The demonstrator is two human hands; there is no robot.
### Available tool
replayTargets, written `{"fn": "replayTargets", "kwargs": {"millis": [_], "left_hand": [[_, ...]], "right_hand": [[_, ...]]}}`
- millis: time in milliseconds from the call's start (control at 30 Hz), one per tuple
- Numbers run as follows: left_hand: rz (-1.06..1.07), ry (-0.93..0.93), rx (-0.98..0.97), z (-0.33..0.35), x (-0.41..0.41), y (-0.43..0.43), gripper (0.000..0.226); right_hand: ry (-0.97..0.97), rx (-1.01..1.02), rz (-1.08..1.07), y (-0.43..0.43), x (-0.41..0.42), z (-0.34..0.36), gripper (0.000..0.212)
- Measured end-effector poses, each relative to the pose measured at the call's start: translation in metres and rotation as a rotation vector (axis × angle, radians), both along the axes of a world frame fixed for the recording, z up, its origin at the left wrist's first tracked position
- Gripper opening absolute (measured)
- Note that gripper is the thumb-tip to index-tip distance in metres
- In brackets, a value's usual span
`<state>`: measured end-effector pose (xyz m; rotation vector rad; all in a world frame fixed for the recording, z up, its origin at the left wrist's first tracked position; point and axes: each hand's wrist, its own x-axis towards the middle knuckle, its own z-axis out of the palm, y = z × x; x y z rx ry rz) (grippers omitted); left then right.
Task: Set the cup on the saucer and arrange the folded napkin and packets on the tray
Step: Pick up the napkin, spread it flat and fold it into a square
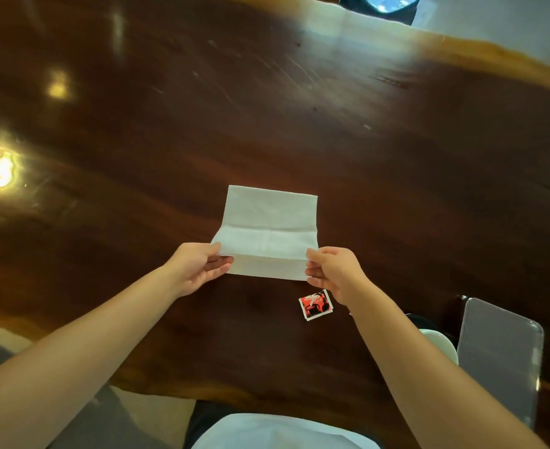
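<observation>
A white paper napkin (268,226) lies mostly unfolded on the dark wooden table (267,108), its near edge lifted. My left hand (199,267) pinches the napkin's near left corner. My right hand (335,270) pinches the near right corner. A red and black packet (315,305) lies flat on the table just below my right hand. A grey translucent tray (500,358) rests at the right edge. Between my right forearm and the tray a white rounded piece of crockery (442,343) shows partly; I cannot tell whether it is the cup or the saucer.
The table's near edge runs just in front of my body, with a white cloth (283,432) on my lap. Bright light reflections spot the table's left side. A dark chair (380,6) stands beyond the far edge.
</observation>
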<state>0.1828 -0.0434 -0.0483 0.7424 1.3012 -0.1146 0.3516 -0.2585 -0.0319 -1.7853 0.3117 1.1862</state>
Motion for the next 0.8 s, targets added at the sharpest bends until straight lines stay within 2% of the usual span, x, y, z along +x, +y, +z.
{"fn": "replayTargets", "kwargs": {"millis": [100,233,400,467,600,800], "left_hand": [[-0.098,-0.049,0.069,-0.006,-0.002,-0.004,0.018],[-0.29,0.089,0.203,-0.031,-0.009,-0.017,0.02],[-0.329,0.15,0.317,-0.058,-0.016,-0.021,0.023],[-0.39,0.174,0.405,-0.062,-0.015,-0.021,0.018],[-0.546,0.202,0.732,-0.061,-0.017,-0.023,0.016],[-0.562,0.227,0.822,-0.066,-0.018,-0.018,0.013]], "right_hand": [[-0.113,0.019,0.05,-0.009,0.006,-0.003,0.015],[-0.185,-0.183,0.129,-0.022,-0.003,-0.036,0.012],[-0.289,-0.37,0.208,-0.024,-0.013,-0.065,0.017],[-0.333,-0.378,0.231,-0.023,-0.015,-0.067,0.016],[-0.385,-0.355,0.301,-0.023,-0.021,-0.068,0.011],[-0.417,-0.382,0.354,-0.021,-0.033,-0.075,0.011]]}}
